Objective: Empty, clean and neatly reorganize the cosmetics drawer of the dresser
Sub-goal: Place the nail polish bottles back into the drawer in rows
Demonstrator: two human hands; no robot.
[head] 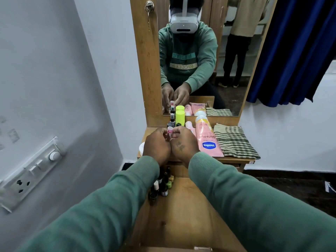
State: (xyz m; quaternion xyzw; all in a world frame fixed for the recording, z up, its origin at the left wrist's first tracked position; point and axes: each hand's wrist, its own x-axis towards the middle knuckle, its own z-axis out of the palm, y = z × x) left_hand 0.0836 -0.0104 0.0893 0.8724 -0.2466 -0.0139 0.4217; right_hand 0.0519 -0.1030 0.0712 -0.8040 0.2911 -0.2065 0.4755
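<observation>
My left hand (157,145) and my right hand (184,142) meet over the dresser top (234,159), both gripping a small pink lip balm tube (170,130) with a clear cap. Behind them stand a neon yellow-capped bottle (180,118) and a small dark spray bottle (171,120). A pink Vaseline lotion tube (207,139) lies to the right, with a smaller pink tube (190,125) beside it. Below my wrists the wooden drawer (183,215) is pulled out, with several nail polish bottles (162,186) clustered in its far left corner.
A folded green striped cloth (234,140) lies on the right of the dresser top. A white jar lid (141,148) shows at the left edge. The mirror (200,60) stands behind. A wall switch panel (34,171) is on the left and a blue curtain (294,51) on the right.
</observation>
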